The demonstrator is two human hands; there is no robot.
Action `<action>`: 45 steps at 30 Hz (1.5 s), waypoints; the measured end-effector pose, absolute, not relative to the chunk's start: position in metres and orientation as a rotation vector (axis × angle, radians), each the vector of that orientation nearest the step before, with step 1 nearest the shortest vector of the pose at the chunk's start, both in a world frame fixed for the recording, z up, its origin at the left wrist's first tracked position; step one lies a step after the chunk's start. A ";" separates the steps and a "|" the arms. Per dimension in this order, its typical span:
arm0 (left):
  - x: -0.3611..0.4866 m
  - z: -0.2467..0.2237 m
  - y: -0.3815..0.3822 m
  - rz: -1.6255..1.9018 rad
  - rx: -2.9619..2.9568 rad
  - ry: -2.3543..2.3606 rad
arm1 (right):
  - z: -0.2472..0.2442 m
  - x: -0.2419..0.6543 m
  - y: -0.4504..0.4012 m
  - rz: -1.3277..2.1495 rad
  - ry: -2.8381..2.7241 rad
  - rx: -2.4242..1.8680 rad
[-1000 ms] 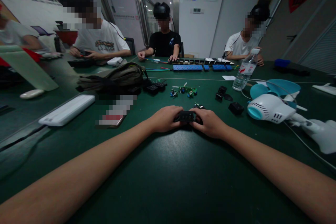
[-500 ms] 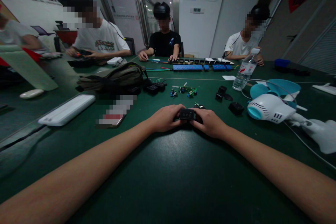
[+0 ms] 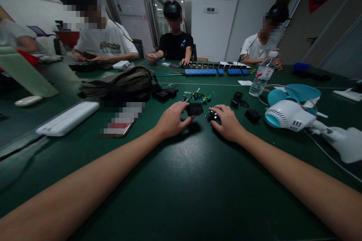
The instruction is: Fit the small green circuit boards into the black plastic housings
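My left hand [image 3: 172, 120] pinches a small black plastic case [image 3: 195, 109] between thumb and fingers, held just above the green table; pale markings show on its near face. To the right, my right hand [image 3: 228, 123] curls around a small dark circuit board [image 3: 210, 116] with blue parts at its left end. Fingers cover much of that board. A gap separates the case from the board. Just beyond my hands lie several loose green circuit boards [image 3: 201, 96] with blue parts.
Right of my hands lie a black case [image 3: 252, 115], small black parts [image 3: 236, 99], a bottle [image 3: 263, 76] and a white-and-teal fan [image 3: 291, 115]. Leftward are a phone [image 3: 124, 118], a bag [image 3: 120, 84] and a white power strip [image 3: 69, 118]. Co-workers [image 3: 175, 41] sit across the table.
My hands have come apart from around the black case. The left hand has carried it left and slightly away; the right hand now stands apart with the circuit board.
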State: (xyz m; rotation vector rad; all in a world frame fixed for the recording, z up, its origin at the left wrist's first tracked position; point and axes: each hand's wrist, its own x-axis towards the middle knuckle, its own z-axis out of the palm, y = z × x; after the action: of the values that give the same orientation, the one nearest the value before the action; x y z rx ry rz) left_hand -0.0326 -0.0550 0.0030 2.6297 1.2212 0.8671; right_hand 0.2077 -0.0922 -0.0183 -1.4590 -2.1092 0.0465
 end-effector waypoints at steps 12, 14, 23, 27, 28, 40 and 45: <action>-0.033 -0.003 -0.051 0.826 2.574 1.229 | -0.014 0.209 -0.091 0.109 -2.118 -1.422; -0.034 -0.004 -0.051 0.746 2.619 1.224 | -0.014 0.208 -0.092 0.110 -2.115 -1.391; -0.034 0.001 -0.054 0.518 2.586 1.441 | -0.011 0.207 -0.096 0.147 -2.122 -1.219; -0.034 -0.001 -0.053 0.568 2.616 1.268 | -0.012 0.206 -0.097 0.195 -2.115 -1.133; -0.034 -0.002 -0.053 0.573 2.630 1.216 | -0.013 0.206 -0.097 0.206 -2.119 -1.132; -0.035 -0.002 -0.054 0.588 2.727 0.996 | -0.011 0.204 -0.096 0.251 -2.056 -1.219; -0.034 -0.002 -0.055 0.576 2.754 1.026 | -0.013 0.205 -0.094 0.253 -2.055 -1.252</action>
State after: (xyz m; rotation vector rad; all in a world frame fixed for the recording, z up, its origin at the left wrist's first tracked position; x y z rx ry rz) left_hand -0.0345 -0.0546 -0.0021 2.7541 1.0262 0.5763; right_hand 0.2047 -0.0939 -0.0127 -1.2517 -2.0555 0.2534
